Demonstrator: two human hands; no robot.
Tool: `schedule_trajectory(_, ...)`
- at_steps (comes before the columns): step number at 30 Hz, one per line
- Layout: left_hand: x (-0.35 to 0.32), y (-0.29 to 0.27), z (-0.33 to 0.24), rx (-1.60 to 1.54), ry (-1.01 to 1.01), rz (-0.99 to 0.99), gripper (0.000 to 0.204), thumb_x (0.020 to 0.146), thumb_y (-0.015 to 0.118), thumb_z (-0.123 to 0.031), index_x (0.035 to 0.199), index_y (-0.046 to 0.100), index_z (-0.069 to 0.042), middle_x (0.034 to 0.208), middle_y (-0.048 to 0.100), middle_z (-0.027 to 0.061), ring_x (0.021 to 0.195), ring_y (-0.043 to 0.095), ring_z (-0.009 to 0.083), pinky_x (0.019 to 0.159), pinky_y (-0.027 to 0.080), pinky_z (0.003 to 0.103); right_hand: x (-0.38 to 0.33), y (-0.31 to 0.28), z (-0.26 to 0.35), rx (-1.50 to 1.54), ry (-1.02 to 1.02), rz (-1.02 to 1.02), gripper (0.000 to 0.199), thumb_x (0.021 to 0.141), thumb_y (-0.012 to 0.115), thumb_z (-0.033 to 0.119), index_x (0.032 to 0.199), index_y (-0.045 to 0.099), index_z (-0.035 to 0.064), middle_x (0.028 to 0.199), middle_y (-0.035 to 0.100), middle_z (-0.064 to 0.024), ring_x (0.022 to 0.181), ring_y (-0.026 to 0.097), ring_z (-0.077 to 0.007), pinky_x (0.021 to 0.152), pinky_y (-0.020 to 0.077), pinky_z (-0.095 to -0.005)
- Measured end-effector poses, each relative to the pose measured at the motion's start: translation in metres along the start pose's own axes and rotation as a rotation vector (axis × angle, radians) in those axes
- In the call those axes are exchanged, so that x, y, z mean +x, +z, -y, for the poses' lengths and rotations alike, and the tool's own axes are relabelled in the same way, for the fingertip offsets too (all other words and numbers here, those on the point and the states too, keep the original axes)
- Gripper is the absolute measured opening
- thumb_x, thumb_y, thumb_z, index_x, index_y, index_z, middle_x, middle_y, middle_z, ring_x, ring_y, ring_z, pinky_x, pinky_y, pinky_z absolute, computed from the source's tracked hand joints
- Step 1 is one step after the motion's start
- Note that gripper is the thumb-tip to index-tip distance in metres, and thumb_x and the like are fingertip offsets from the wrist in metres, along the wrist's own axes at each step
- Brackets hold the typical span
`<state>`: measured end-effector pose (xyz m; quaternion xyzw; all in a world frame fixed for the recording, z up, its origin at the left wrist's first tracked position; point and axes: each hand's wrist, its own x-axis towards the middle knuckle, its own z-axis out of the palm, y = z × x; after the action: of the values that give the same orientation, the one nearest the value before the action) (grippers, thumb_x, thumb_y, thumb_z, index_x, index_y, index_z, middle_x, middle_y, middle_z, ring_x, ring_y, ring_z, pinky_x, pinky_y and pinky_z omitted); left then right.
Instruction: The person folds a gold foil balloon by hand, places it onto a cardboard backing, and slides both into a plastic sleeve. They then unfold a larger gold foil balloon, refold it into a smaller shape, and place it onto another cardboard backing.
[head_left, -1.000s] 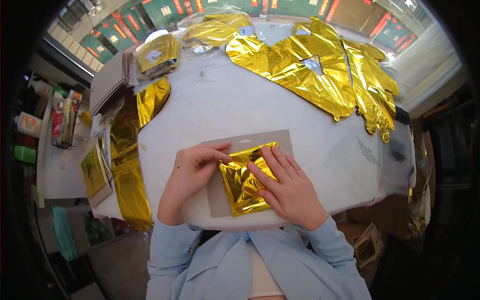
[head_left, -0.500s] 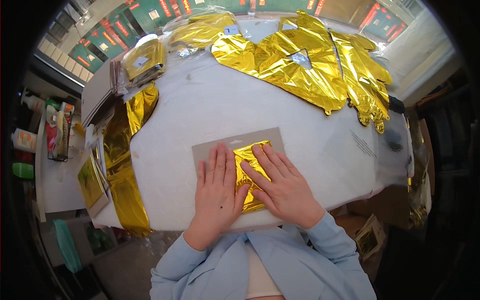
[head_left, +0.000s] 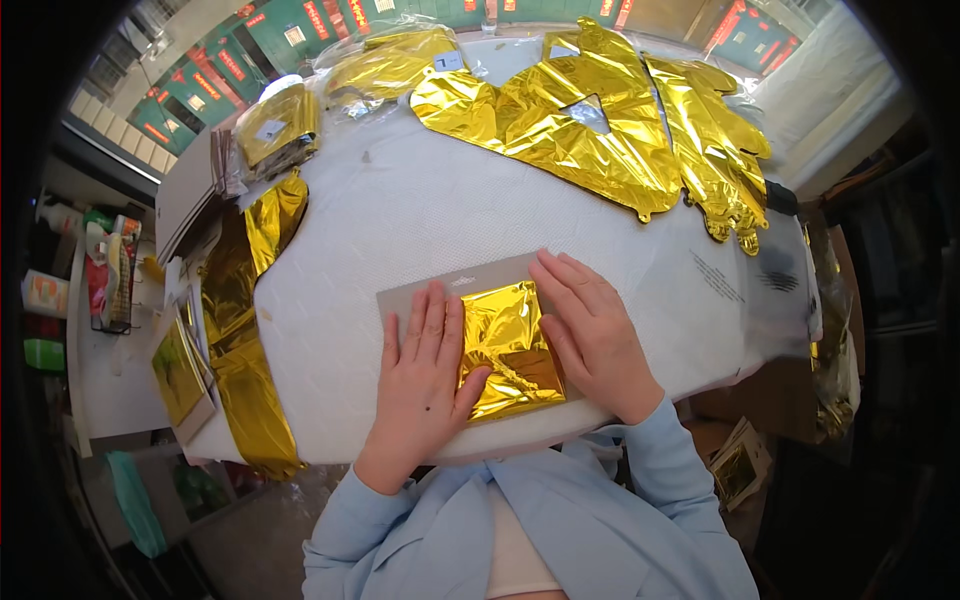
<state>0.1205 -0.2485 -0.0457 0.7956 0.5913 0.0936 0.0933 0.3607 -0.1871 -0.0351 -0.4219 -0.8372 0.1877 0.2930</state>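
Note:
A folded gold foil balloon [head_left: 507,340] lies as a creased square on a grey card [head_left: 405,303] with a hang hole, near the front edge of the table. Flat on the card's left part rests my left hand [head_left: 418,350], fingers stretched out and thumb against the foil's lower left side. My right hand [head_left: 590,335] is at the card's right edge, fingers extended, its thumb side beside the foil. Neither hand grips anything. Part of the card is hidden under both hands.
Large flat gold foil balloons [head_left: 560,120] lie across the far right of the white table [head_left: 345,230]. A long gold foil strip [head_left: 245,350] runs down the left side. Plastic-bagged foil packs [head_left: 280,128] and stacked grey cards [head_left: 190,190] sit at the far left.
My right hand has slid right off the foil to the card's right edge, uncovering the gold square. My left hand stays almost in place on the card.

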Motion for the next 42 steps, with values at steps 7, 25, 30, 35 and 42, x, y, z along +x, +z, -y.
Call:
schedule_trajectory(7, 0.005, -0.017, -0.009, 0.086, 0.057, -0.068, 0.081, 0.100, 0.064, -0.039, 0.166, 0.032, -0.005, 0.173, 0.026, 0.0231, 0.161, 0.025, 0.0373, 0.129, 0.014, 0.060, -0.001, 0.004, -0.007, 0.011, -0.018, -0.039, 0.043, 0.092, 0.062, -0.005, 0.134, 0.067, 0.0026, 0.135, 0.068, -0.0147, 0.129, 0.060, -0.0381, 0.108, 0.0508, -0.0440)
schedule_trajectory(25, 0.011, 0.014, -0.022, -0.249, 0.078, -0.128, 0.068, 0.084, 0.052, -0.002, 0.152, 0.043, 0.001, 0.168, 0.034, 0.0272, 0.157, 0.030, 0.0452, 0.129, 0.017, 0.060, 0.022, 0.012, -0.013, 0.400, 0.300, -0.156, 0.023, 0.092, 0.065, -0.001, 0.113, 0.075, 0.0022, 0.096, 0.076, -0.0128, 0.083, 0.073, -0.0217, 0.075, 0.0552, -0.0318)
schedule_trajectory(30, 0.012, 0.013, -0.024, -0.293, 0.068, -0.130, 0.064, 0.086, 0.045, 0.000, 0.150, 0.045, 0.000, 0.168, 0.035, 0.0267, 0.158, 0.029, 0.0443, 0.130, 0.012, 0.059, 0.020, 0.021, -0.014, 0.423, 0.348, -0.212, 0.018, 0.093, 0.066, -0.001, 0.109, 0.074, 0.0011, 0.094, 0.076, -0.0125, 0.082, 0.073, -0.0217, 0.073, 0.0545, -0.0303)
schedule_trajectory(35, 0.011, 0.012, -0.027, -0.272, 0.063, -0.127, 0.066, 0.086, 0.045, 0.000, 0.151, 0.044, 0.000, 0.169, 0.034, 0.0259, 0.159, 0.028, 0.0425, 0.131, 0.007, 0.058, 0.018, 0.022, -0.013, 0.369, 0.343, -0.238, 0.016, 0.093, 0.066, -0.001, 0.109, 0.072, 0.0002, 0.097, 0.074, -0.0131, 0.085, 0.072, -0.0220, 0.075, 0.0547, -0.0310)
schedule_trajectory(42, 0.008, 0.012, -0.026, -0.229, 0.043, -0.122, 0.067, 0.089, 0.046, -0.002, 0.155, 0.043, -0.002, 0.169, 0.034, 0.0243, 0.160, 0.027, 0.0402, 0.131, 0.005, 0.058, -0.011, 0.007, 0.012, 0.136, 0.148, -0.226, 0.031, 0.092, 0.065, -0.002, 0.123, 0.069, 0.0012, 0.124, 0.068, -0.0172, 0.112, 0.068, -0.0316, 0.096, 0.0538, -0.0399)
